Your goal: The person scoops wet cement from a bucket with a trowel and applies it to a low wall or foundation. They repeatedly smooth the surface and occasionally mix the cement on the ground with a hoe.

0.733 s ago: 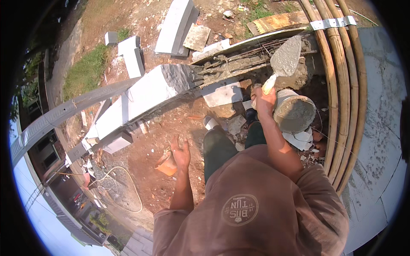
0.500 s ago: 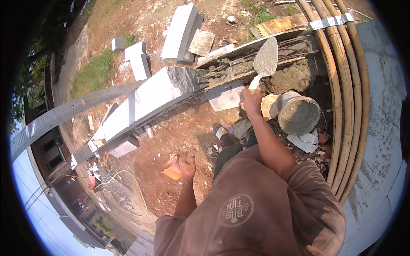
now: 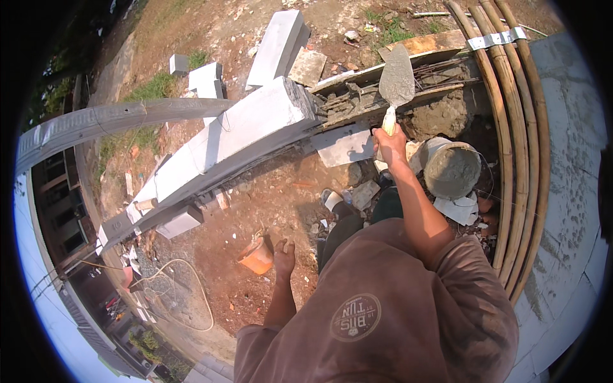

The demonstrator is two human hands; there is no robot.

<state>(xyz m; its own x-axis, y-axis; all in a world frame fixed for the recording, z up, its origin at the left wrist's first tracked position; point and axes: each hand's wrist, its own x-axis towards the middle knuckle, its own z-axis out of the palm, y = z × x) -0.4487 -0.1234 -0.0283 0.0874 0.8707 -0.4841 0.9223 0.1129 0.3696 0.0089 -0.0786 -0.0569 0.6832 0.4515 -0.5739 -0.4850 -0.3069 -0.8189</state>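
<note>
Swung left, upper frame, the mortar-coated trowel (image 3: 397, 78) sits nearer the white wall (image 3: 246, 124), right hand (image 3: 392, 145) fingers clasping it; left hand (image 3: 284, 257) slack, seemingly bare.

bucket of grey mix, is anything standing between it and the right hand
A pale chunk shows between the right hand, holding the trowel, and the bucket, apparently below hand level; nothing visible covers the bucket's top.

lettering: pale round emblem (image 3: 355, 317) stands on brown shirt (image 3: 415, 287), lower centre of the frame, larger letters inside, smaller ones around | marks: small dark ones on grey block face (image 3: 115, 226), left of the frame, are unreadable
</note>
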